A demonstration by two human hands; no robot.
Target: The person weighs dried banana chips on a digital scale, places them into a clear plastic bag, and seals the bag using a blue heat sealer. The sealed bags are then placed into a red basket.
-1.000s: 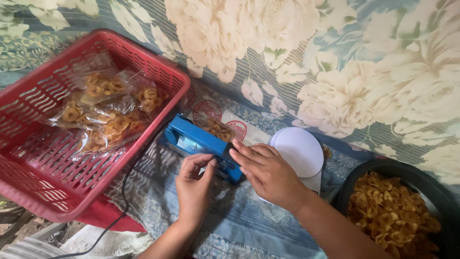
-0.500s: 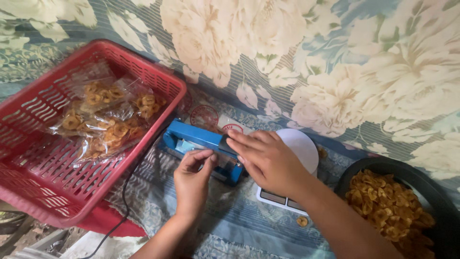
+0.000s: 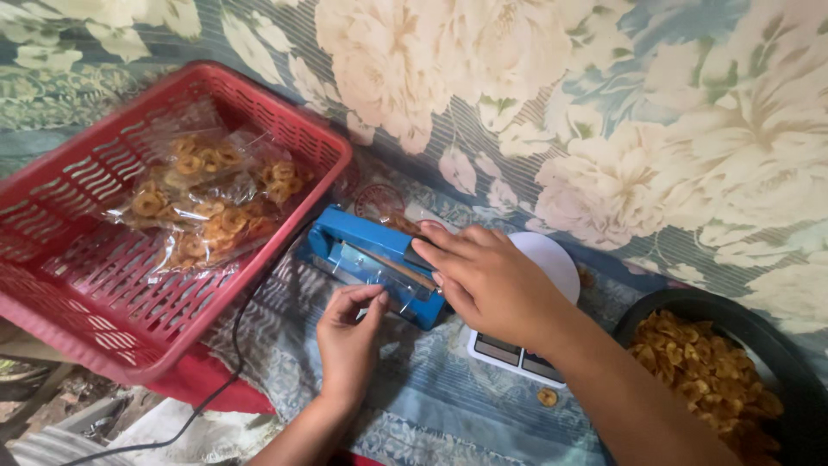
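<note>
Both my hands on the one blue heat sealer, pressing it down.

My right hand (image 3: 492, 280) lies flat over the sealer's black handle end, fingers stretched out, palm pushing down, not clenched. My left hand (image 3: 349, 332) pinches something at the front edge of the blue heat sealer (image 3: 371, 263) between thumb and fingertips; looks like clear bag film, can't tell for sure. Sealer sits on the flowered cloth (image 3: 448, 406), between basket and scale. One white scale (image 3: 535, 345) just behind my right hand, partly under my wrist. One black cord (image 3: 235, 345) runs off the sealer toward the left edge. One red basket (image 3: 103, 319) to the left, sealed clear packs of chips (image 3: 207, 207) piled inside; count unclear, they overlap. One black bowl (image 3: 707, 306) of loose chips at right. One stray chip (image 3: 547, 397) on the cloth near the scale.
</note>
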